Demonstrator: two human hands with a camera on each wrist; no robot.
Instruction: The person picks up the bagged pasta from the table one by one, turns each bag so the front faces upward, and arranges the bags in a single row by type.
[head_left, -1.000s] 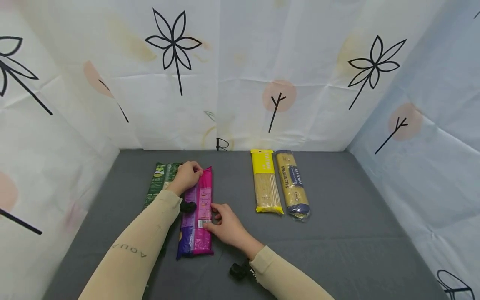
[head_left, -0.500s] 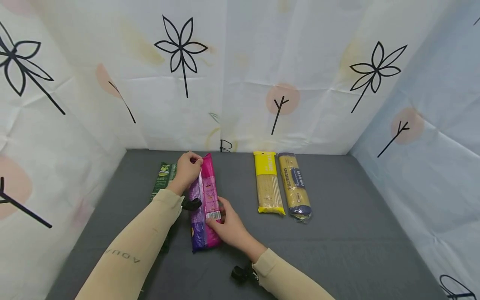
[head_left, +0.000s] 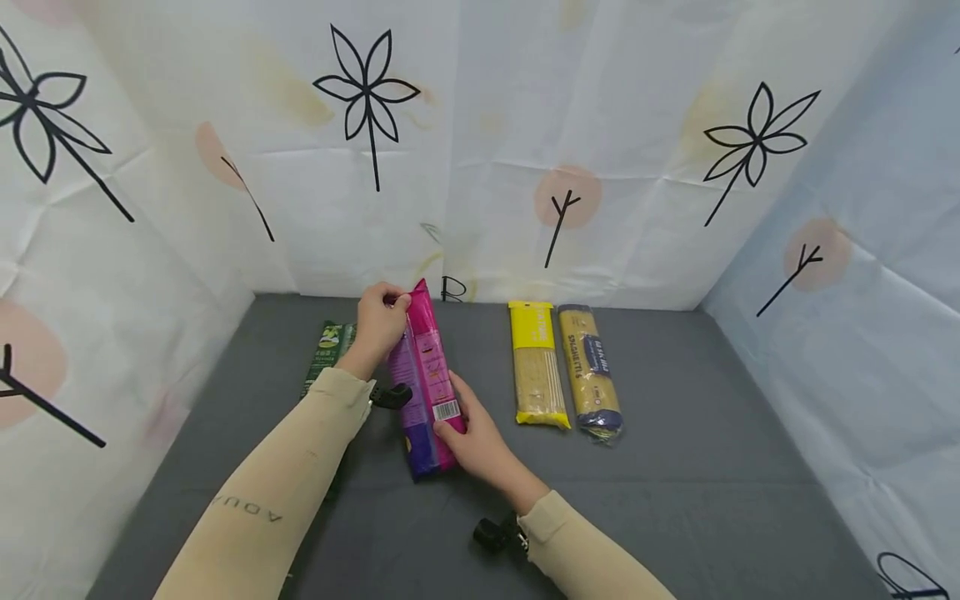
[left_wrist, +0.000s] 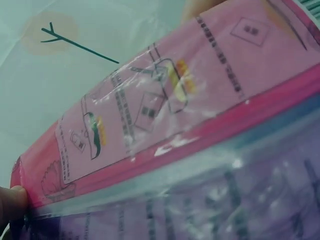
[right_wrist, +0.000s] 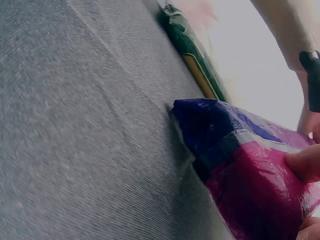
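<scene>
Just left of centre in the head view, a pink packet (head_left: 426,379) tilts with its far end raised and its near end low over the grey worktop (head_left: 697,467). The left hand (head_left: 378,321) pinches the top seal; the right hand (head_left: 472,433) has its grip curled round the lower half. The thin seal could slip from that pinch, dropping the packet. Four packets in all: pink, green (head_left: 324,354), yellow (head_left: 536,367), blue-labelled (head_left: 592,371).
</scene>
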